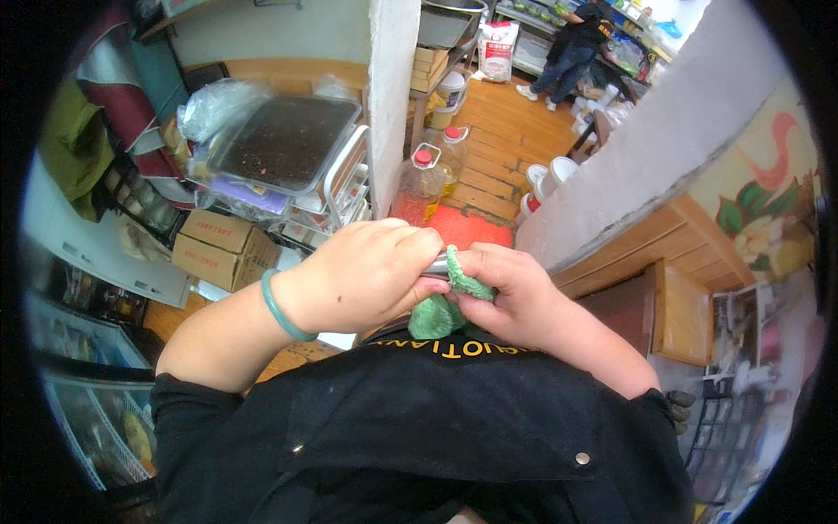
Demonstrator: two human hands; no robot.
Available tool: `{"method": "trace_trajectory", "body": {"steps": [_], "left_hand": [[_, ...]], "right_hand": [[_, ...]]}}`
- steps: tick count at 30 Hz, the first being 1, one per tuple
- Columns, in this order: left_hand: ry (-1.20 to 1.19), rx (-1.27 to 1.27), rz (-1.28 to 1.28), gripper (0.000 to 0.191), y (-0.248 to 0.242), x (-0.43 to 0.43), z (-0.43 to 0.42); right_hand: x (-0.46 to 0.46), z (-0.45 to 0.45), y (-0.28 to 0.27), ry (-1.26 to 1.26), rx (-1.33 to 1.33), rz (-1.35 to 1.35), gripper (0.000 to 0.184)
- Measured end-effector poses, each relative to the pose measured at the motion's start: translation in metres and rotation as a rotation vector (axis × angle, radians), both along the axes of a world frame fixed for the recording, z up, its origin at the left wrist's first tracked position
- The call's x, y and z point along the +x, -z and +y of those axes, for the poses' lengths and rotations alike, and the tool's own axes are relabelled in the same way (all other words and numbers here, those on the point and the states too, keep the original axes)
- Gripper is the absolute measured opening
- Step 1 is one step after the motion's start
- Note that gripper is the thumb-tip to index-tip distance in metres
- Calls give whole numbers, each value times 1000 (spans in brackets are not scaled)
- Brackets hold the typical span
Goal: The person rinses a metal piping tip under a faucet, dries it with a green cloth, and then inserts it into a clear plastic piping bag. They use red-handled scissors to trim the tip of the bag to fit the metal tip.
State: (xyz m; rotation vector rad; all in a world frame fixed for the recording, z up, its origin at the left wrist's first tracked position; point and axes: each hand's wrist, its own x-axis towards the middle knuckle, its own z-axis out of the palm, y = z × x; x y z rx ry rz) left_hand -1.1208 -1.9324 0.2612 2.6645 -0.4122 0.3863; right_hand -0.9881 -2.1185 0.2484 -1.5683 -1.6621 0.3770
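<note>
In front of my chest, my left hand (pixel 373 275) is closed around a shiny metal rod or handle (pixel 436 264), only a short length of which shows. My right hand (pixel 507 285) pinches a green textured cloth (pixel 465 278) that wraps over the metal beside my left fingers. A loose end of the cloth hangs below, against my black apron (pixel 419 406). Both hands nearly touch. My fingers hide most of the metal piece, so its full shape cannot be made out.
Two plastic jugs with red caps (pixel 422 158) stand on the wooden floor (pixel 497 157) by a white wall edge (pixel 393 98). Left are a lidded clear bin (pixel 281 144) and a cardboard box (pixel 219 245). A person (pixel 576 49) stands at shelves farther off, near white buckets (pixel 562 170).
</note>
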Motion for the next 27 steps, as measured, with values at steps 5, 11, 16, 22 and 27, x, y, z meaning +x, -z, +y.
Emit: {"method": "trace_trajectory", "body": {"steps": [5,11,16,22,27], "left_hand": [[229,-672,473,30,11,5,8],[151,-930,588,30,24,11,4],[-108,32,-34,26,22,12,-6],[-65,179,-301,27,25,17,4],[-40,-500,-159,28,40,19,18]], "right_hand": [[15,-1,-22,-12,-21,-399,35],[14,5,-18,-5,-64,-243,37],[17,1,-8,-83,-281,249,34],[19,2,10,-128,-357,1276,36],[24,-3,20,-56,-42,1431,36]]}}
